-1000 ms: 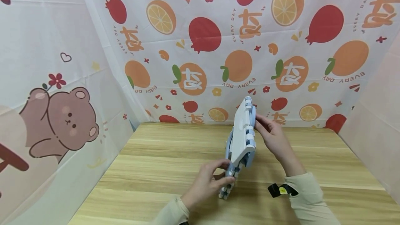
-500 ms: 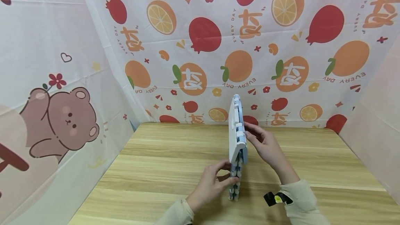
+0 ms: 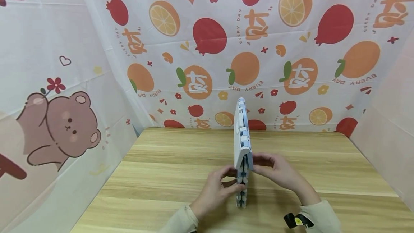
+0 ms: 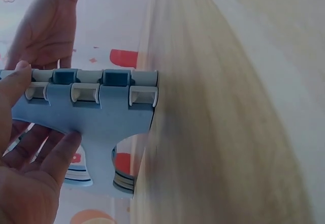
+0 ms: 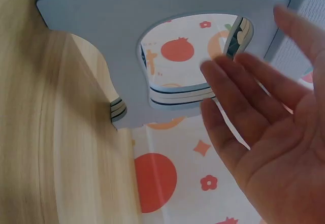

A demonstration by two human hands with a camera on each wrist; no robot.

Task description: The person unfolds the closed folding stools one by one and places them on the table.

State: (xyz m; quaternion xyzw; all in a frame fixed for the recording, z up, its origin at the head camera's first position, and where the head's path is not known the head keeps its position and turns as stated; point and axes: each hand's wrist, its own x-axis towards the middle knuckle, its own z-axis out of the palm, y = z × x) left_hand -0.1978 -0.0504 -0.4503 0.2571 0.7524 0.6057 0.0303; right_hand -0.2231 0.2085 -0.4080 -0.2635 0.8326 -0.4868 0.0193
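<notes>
A folded plastic step stool (image 3: 242,146) in pale blue and white stands upright on the table, its narrow hinged edge facing the head camera. My left hand (image 3: 216,189) grips it low on the near edge. In the left wrist view, the thumb lies over the row of hinges and the fingers lie on the blue leg panel (image 4: 137,120). On the stool's other side is my right hand (image 3: 280,173), fingertips at the panel and partly hidden by it in the head view. The right wrist view shows those fingers loosely extended beside the large cutout in the blue panel (image 5: 114,51).
The wood-grain table (image 3: 161,175) extends to both sides of the stool. Behind it hangs a fruit-print cloth (image 3: 210,78), and a bear-print cloth (image 3: 76,125) hangs at the left. A black strap with a yellow mark (image 3: 298,221) is at my right wrist.
The stool has swung from leaning right to nearly upright. My right hand has slid down from its upper part to lower on the right side. The left hand keeps its grip.
</notes>
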